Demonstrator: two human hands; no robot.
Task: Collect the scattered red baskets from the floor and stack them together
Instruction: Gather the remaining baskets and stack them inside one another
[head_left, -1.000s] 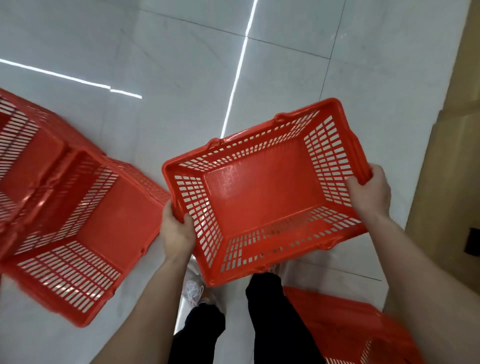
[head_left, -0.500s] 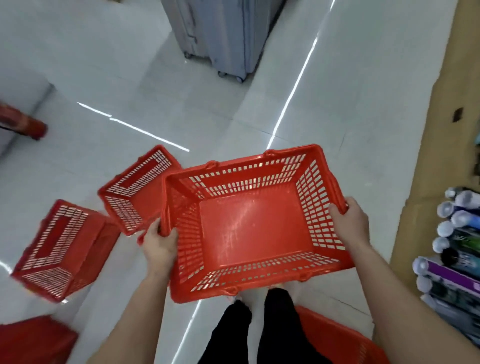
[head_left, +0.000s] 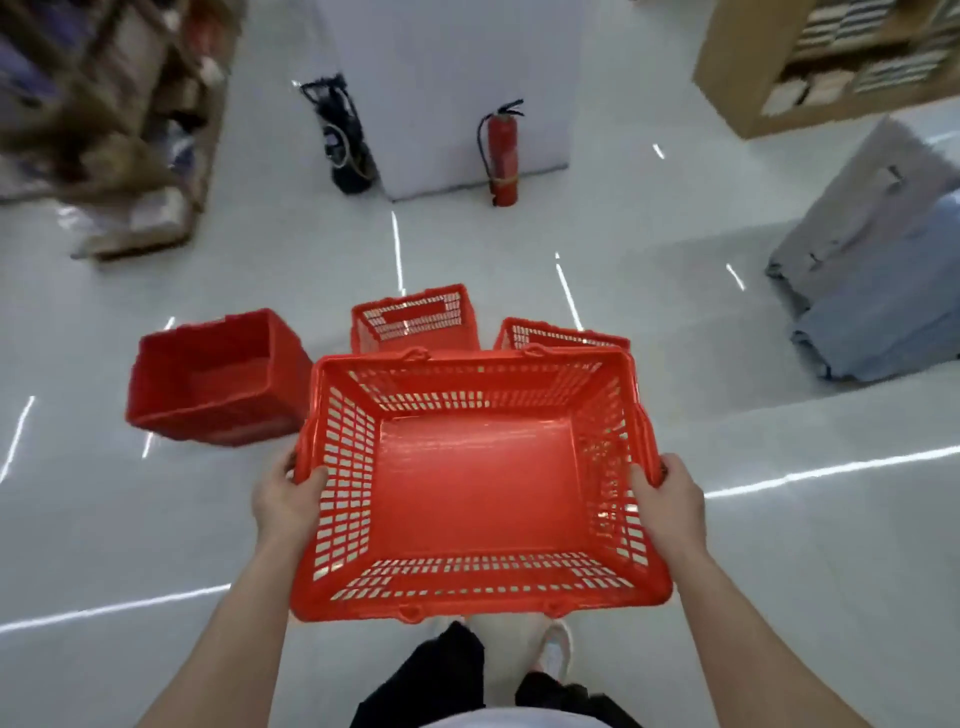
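Now both hands, left hand (head_left: 289, 498) and right hand (head_left: 671, 503), clamp the held basket (head_left: 475, 483); it hides the floor baskets (head_left: 218, 376) ahead, so tripping seems possible.

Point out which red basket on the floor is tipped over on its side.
The leftmost basket, left of the held basket. It lies tipped, its opening facing sideways toward the camera; the two baskets behind the held one look upright.
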